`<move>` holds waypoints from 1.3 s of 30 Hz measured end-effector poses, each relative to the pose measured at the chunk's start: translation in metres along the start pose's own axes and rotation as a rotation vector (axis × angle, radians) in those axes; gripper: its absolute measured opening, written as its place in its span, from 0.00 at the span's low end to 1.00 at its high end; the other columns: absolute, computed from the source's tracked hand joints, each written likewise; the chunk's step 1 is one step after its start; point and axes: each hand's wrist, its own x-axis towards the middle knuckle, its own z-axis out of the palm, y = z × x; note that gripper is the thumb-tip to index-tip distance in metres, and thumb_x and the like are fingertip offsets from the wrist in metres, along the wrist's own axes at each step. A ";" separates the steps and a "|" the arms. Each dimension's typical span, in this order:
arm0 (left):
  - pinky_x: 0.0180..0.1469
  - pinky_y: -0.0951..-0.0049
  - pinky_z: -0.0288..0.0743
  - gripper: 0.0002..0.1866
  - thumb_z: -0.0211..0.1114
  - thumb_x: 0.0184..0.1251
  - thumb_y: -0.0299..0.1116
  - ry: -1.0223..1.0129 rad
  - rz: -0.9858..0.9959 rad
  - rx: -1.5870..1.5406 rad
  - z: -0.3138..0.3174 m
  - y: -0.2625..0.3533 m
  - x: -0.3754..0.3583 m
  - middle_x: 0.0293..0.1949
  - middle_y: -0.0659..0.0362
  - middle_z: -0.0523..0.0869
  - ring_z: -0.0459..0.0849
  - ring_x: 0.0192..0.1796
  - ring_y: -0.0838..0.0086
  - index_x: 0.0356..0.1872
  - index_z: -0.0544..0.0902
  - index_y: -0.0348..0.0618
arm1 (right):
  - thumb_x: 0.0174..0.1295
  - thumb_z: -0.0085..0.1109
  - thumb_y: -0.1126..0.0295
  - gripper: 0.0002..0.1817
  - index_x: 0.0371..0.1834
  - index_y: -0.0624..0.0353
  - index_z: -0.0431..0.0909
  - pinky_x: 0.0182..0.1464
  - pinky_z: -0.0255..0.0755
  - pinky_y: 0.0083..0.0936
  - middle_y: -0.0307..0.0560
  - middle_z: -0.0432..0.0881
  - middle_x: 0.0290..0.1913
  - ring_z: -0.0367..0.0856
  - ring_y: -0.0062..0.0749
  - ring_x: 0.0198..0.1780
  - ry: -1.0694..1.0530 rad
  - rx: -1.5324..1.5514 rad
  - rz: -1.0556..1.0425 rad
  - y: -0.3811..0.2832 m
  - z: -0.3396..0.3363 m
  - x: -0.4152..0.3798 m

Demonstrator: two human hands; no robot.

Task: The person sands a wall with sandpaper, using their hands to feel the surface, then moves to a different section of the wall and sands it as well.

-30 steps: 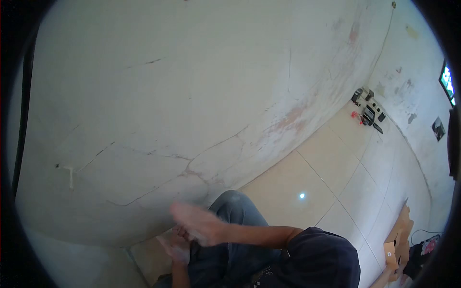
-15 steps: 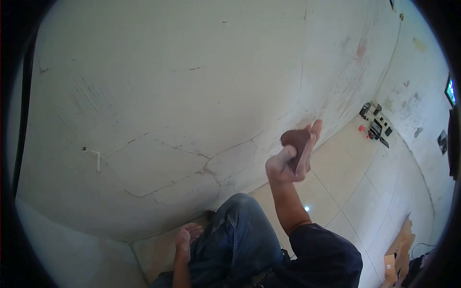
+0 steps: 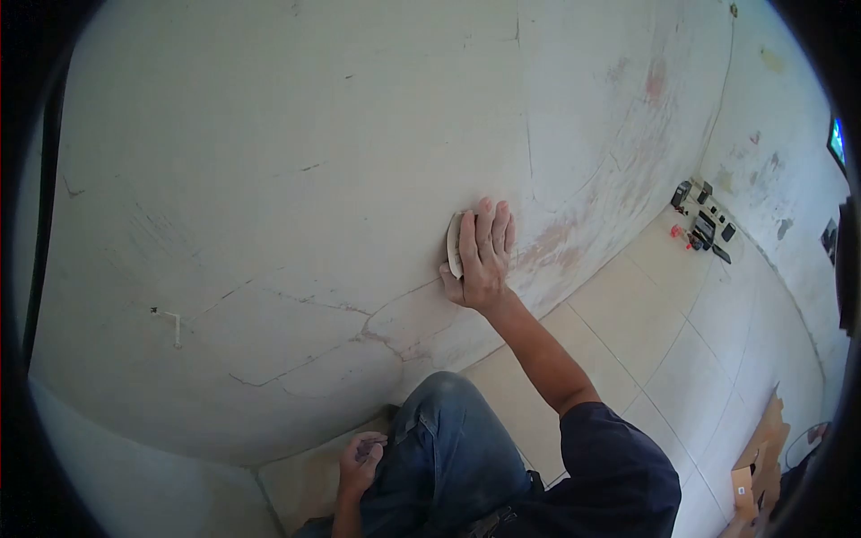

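Note:
My right hand point(image 3: 484, 255) lies against the cracked, pale wall point(image 3: 287, 215), its fingers stretched over a piece of sandpaper point(image 3: 455, 244). The pale back of the sheet shows along the left side of the hand, and its other face is hidden against the wall. Lower down, beside my bent knee in blue jeans point(image 3: 448, 439), is my left hand point(image 3: 362, 459). Its fingers are loosely curled and apart, with nothing visible in them.
Tiles point(image 3: 619, 332) cover the floor along the wall's foot. Small dark devices point(image 3: 704, 229) and a red item point(image 3: 676, 231) sit in the far corner. Torn cardboard point(image 3: 760, 466) lies at lower right. A small white fitting point(image 3: 176, 330) is on the wall at left.
My right hand has moved left from in front of the wall and now presses the sandpaper flat on it. The fingers of my left hand have curled in slightly.

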 end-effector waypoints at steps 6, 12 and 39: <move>0.57 0.70 0.76 0.14 0.67 0.69 0.33 0.062 0.008 0.021 -0.008 -0.005 0.000 0.46 0.55 0.87 0.85 0.50 0.72 0.50 0.80 0.36 | 0.59 0.59 0.79 0.15 0.49 0.72 0.82 0.54 0.80 0.40 0.64 0.83 0.54 0.84 0.56 0.54 0.159 0.241 0.020 0.006 -0.024 0.015; 0.57 0.70 0.75 0.16 0.67 0.68 0.35 0.051 0.096 0.114 -0.004 0.016 0.005 0.48 0.54 0.87 0.85 0.51 0.71 0.52 0.80 0.36 | 0.55 0.69 0.79 0.05 0.34 0.66 0.85 0.28 0.76 0.24 0.50 0.88 0.30 0.85 0.28 0.26 -0.075 0.520 0.511 -0.030 -0.089 0.031; 0.55 0.68 0.75 0.21 0.71 0.66 0.41 -0.209 0.194 -0.264 0.085 0.068 0.027 0.48 0.57 0.84 0.82 0.50 0.73 0.51 0.78 0.37 | 0.58 0.56 0.31 0.59 0.79 0.69 0.46 0.76 0.45 0.31 0.59 0.50 0.80 0.51 0.35 0.80 -0.406 2.300 0.534 -0.099 -0.176 -0.040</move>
